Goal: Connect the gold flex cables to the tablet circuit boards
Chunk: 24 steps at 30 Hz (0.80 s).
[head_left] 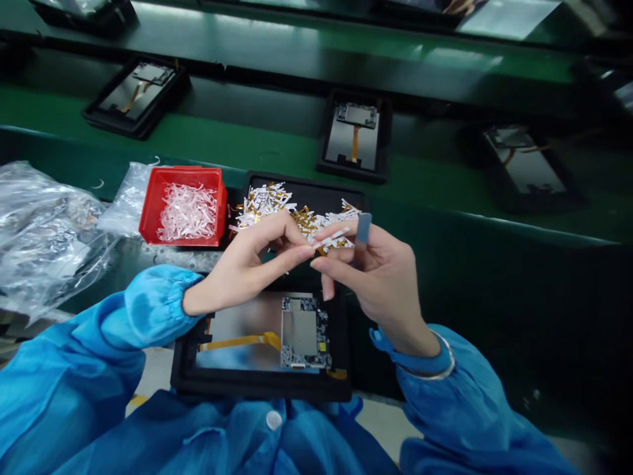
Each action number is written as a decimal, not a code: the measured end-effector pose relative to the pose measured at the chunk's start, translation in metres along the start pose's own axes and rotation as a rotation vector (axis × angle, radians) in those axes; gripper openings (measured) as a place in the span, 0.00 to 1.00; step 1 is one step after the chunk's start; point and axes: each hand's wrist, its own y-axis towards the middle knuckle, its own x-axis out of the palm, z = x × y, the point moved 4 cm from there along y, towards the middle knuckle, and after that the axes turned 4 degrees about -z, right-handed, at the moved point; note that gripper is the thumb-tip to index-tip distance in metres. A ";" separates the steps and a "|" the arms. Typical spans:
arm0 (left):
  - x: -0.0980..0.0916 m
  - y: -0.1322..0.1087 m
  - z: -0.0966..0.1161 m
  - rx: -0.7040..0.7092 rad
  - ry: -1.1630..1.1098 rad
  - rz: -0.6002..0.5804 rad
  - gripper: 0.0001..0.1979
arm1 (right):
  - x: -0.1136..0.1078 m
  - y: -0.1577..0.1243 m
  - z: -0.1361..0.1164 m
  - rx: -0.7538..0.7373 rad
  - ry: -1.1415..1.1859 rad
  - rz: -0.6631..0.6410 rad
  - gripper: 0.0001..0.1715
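My left hand (264, 254) is closed in a pinch, thumb against fingertips; what sits in it is too small to make out. Its tips meet those of my right hand (380, 264), whose thumb and index finger are also drawn together, with any held piece hidden. A grey-blue strip (364, 229) lies across a finger of the right hand. Just behind the fingers, small white-and-amber flex strips (267, 201) are heaped on a black tray (311, 187). Below the hands is a black-framed tablet unit (237, 382) with an exposed circuit board (301, 333) and an orange ribbon cable (237, 342).
A red bin (148, 221) of clear-white small pieces (190, 211) stands left of the tray. Plastic bags (49, 237) lie at far left. Beyond, on the green line (257, 138), are more framed units: one at left (136, 95), one mid-right (355, 135), one at right (527, 168).
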 end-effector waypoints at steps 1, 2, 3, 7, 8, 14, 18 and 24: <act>0.003 -0.001 -0.003 -0.074 -0.087 -0.008 0.09 | 0.000 -0.004 -0.001 -0.058 -0.050 0.052 0.09; 0.007 -0.003 -0.006 -0.146 -0.149 -0.027 0.10 | 0.000 -0.009 -0.004 -0.126 -0.134 0.090 0.06; 0.010 -0.006 -0.008 -0.213 -0.186 -0.059 0.10 | 0.000 -0.014 -0.006 -0.186 -0.248 0.104 0.03; 0.009 -0.019 -0.008 -0.337 -0.133 -0.201 0.12 | -0.002 -0.031 -0.002 -0.189 -0.678 -0.046 0.07; 0.003 -0.023 -0.006 -0.305 -0.061 -0.218 0.11 | -0.004 -0.035 0.000 -0.185 -0.723 -0.076 0.09; -0.086 -0.044 -0.003 -0.190 1.043 0.236 0.18 | -0.014 -0.057 0.019 -0.158 -0.746 -0.125 0.12; -0.090 -0.048 -0.013 -0.206 1.254 0.275 0.20 | -0.014 -0.061 0.030 -0.093 -0.797 -0.184 0.10; -0.001 -0.044 -0.017 0.196 0.981 -0.203 0.10 | -0.015 -0.064 0.037 -0.090 -0.952 -0.229 0.14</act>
